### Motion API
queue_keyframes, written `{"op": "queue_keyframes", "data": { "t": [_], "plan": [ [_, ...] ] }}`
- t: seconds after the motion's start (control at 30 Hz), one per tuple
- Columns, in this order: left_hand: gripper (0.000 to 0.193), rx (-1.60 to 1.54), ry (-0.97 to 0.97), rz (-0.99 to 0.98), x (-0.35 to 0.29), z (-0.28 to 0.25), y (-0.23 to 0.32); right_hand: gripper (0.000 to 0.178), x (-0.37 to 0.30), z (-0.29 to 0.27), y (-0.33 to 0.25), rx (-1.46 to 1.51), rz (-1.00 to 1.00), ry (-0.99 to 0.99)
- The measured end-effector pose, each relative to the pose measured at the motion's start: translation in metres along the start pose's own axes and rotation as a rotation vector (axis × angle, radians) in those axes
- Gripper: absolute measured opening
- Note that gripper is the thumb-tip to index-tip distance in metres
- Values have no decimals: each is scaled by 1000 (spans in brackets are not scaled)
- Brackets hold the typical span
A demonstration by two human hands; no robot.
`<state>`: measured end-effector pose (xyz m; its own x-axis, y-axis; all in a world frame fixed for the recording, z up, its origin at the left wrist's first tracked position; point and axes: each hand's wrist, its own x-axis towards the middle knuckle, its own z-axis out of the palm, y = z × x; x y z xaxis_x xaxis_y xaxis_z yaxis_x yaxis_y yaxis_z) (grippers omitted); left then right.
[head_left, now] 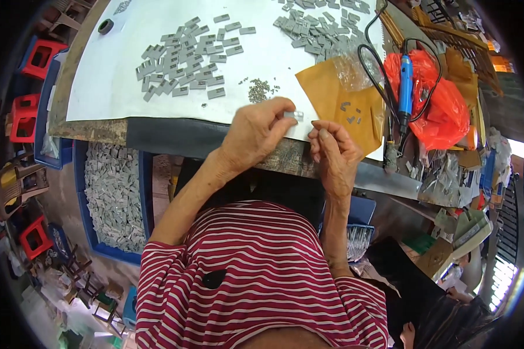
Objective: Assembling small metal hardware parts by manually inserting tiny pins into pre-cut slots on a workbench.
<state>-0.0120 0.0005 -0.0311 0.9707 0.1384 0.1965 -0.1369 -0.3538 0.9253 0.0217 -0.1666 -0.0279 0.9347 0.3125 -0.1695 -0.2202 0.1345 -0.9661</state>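
Note:
Between the thumb and forefinger of my left hand is a small grey rectangular block, its end sticking out to the right. My right hand is just right of it, thumb and fingertips pinched together; whatever they hold, if anything, is too small to make out. Both hands are at the near edge of the white sheet on the table. Beyond my left hand lies a little heap of tiny metal parts. Past my right hand, several small dark pieces rest on a brown paper sheet.
Many similar grey blocks lie spread at the far left, with another pile farther back. A blue electric screwdriver hangs at the right by a red plastic bag. Below the table's left side, a blue crate holds many grey pieces.

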Motion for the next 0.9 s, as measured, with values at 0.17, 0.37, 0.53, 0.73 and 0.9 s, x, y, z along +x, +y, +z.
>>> {"op": "queue_keyframes", "data": {
  "t": [0.17, 0.37, 0.53, 0.73, 0.9],
  "plan": [
    [16, 94, 119, -83, 22, -28, -15, 16, -4, -7, 1, -6, -13, -16],
    [16, 376, 280, -16, 42, -46, -46, 15, -8, -9, 3, 14, -17, -49],
    [15, 632, 347, 105, 47, -46, -56, 15, -11, -12, 4, 15, 0, -42],
    [12, 796, 302, 62, 48, -47, -63, 15, -13, -15, 2, -8, 16, -29],
    [13, 836, 334, 126, 49, -50, -66, 14, -14, -16, 1, -18, 1, -14]
  ]
}}
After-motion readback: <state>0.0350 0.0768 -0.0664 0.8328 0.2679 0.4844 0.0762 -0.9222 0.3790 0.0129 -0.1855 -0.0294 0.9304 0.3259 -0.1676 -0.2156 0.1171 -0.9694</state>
